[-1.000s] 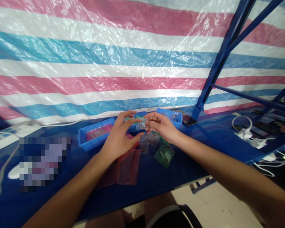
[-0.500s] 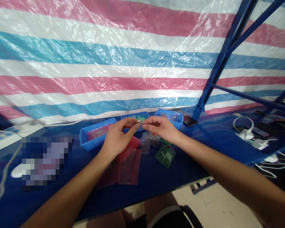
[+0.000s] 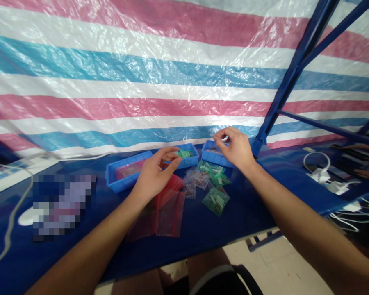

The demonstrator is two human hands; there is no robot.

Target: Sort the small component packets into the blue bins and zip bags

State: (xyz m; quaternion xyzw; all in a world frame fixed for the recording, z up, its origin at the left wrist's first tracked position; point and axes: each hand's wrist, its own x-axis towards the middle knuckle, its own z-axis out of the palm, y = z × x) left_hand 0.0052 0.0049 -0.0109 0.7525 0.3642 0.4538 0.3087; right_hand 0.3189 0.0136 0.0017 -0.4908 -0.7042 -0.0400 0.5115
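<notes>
My left hand (image 3: 153,172) is over the table between the left and middle bins, thumb and fingers apart, with nothing visible between them. Above the right blue bin (image 3: 213,157) hovers my right hand (image 3: 238,149), its fingers curled and thumb tip close to the index finger; whatever it pinches, if anything, cannot be made out. Green packets lie in the middle blue bin (image 3: 189,162). Pinkish-red bags fill part of the left blue bin (image 3: 115,186). Below my hands lie red zip bags (image 3: 171,213), clear packets of small parts (image 3: 197,178) and a green packet of metal pieces (image 3: 215,200).
A striped plastic sheet (image 3: 141,102) hangs behind the blue table (image 3: 197,237). Blue metal frame bars (image 3: 284,90) rise at the right. White cables and adapters (image 3: 321,174) lie on the right. A blurred-out object (image 3: 67,205) and a cable (image 3: 15,217) are on the left.
My hands were together with a small thing at their fingertips; they have parted. My right hand has moved right and up over the right bin, and the left hand's fingers have spread.
</notes>
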